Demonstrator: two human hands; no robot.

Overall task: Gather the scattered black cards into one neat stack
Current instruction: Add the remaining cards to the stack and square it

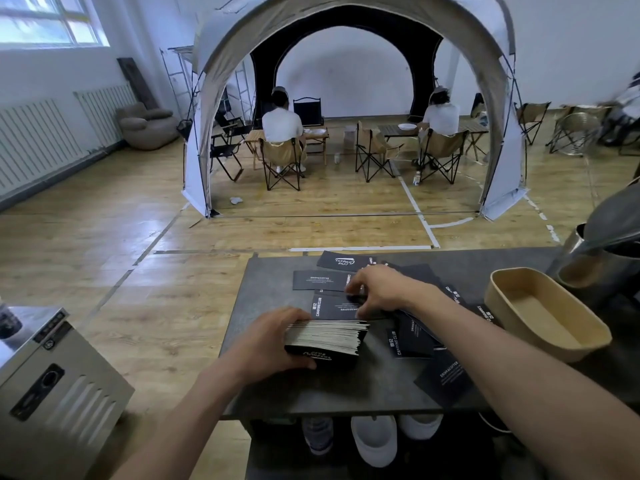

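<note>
Tabletop (277,386): card stack (325,337) lengthwise left-right.

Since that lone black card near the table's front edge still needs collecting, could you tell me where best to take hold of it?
Probably by the near corner of the lone card, approached from the front edge of the table. It lies flat and apart from the others, close to the edge, so sliding it slightly past the edge would let fingers pinch it.
</note>
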